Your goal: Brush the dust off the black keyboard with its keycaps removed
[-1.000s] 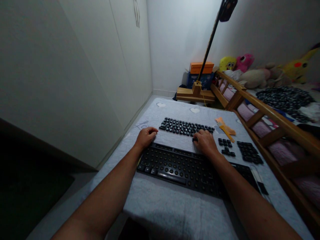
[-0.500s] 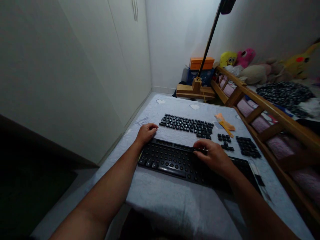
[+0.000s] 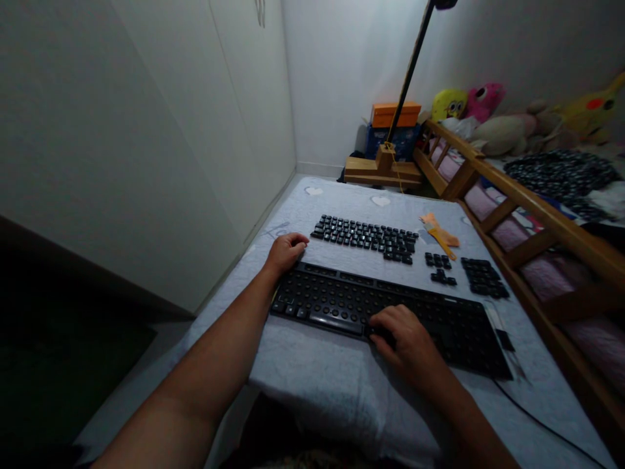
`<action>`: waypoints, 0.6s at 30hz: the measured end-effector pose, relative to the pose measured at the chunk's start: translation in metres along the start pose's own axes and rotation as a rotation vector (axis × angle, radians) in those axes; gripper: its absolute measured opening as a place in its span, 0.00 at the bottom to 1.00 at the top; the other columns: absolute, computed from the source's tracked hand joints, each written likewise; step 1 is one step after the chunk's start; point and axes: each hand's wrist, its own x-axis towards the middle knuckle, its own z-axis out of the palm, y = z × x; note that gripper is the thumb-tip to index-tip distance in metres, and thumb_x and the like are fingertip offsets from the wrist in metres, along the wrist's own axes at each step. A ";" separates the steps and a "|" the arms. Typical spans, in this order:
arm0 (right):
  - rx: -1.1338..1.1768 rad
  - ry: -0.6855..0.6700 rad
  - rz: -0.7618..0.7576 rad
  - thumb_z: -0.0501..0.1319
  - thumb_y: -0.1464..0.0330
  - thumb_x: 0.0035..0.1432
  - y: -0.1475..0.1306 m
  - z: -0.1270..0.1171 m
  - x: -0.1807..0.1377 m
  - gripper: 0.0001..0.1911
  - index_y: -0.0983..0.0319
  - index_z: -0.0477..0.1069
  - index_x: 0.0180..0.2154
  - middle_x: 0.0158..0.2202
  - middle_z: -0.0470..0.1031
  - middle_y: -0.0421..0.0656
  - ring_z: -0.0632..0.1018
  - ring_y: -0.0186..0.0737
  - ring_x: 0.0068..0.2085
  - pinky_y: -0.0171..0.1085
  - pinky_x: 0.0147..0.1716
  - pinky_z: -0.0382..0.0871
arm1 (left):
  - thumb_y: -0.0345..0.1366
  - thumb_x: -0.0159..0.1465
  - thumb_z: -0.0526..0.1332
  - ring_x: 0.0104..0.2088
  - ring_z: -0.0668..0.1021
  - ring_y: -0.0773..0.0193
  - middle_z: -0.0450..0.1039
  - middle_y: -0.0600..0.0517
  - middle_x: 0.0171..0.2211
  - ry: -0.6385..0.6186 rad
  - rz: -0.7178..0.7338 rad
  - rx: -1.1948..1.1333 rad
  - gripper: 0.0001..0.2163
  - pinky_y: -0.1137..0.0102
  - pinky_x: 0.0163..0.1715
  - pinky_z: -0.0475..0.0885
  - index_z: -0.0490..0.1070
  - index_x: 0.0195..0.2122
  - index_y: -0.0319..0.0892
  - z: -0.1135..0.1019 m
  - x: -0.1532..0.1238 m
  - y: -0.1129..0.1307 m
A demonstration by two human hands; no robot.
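A black keyboard lies along the front of the cloth-covered table, most of its key places bare with small round domes or posts. Several keycaps and the long space bar sit in its front row. My right hand is at the keyboard's front edge, just right of the space bar, its thumb and fingers closed on a small dark piece that looks like a keycap. By the keyboard's back left corner rests my left hand, fingers curled and thumb against them; whatever it holds is hidden.
Loose keycaps lie in rows behind the keyboard, with smaller groups at the right. A yellow-handled brush rests on an orange cloth. A cable runs off front right. A wooden bed rail borders the table.
My right hand has moved from the keyboard's back edge down to its front row, beside the space bar. My left hand stays at the back left corner.
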 end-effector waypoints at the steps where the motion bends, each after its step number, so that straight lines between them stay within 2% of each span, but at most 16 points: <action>1: -0.005 0.001 -0.003 0.62 0.78 0.57 0.000 0.001 0.000 0.08 0.61 0.73 0.38 0.36 0.76 0.45 0.73 0.47 0.40 0.46 0.41 0.68 | 0.39 0.54 0.59 0.36 0.78 0.58 0.80 0.49 0.33 0.000 0.000 -0.002 0.13 0.66 0.41 0.72 0.80 0.35 0.41 0.000 0.000 0.000; 18: 0.013 0.068 -0.052 0.61 0.76 0.61 -0.001 0.004 -0.005 0.07 0.61 0.75 0.40 0.37 0.73 0.46 0.71 0.47 0.41 0.46 0.41 0.66 | 0.39 0.53 0.59 0.36 0.78 0.58 0.80 0.48 0.34 -0.020 -0.003 -0.003 0.14 0.66 0.42 0.72 0.79 0.36 0.39 -0.002 -0.001 0.003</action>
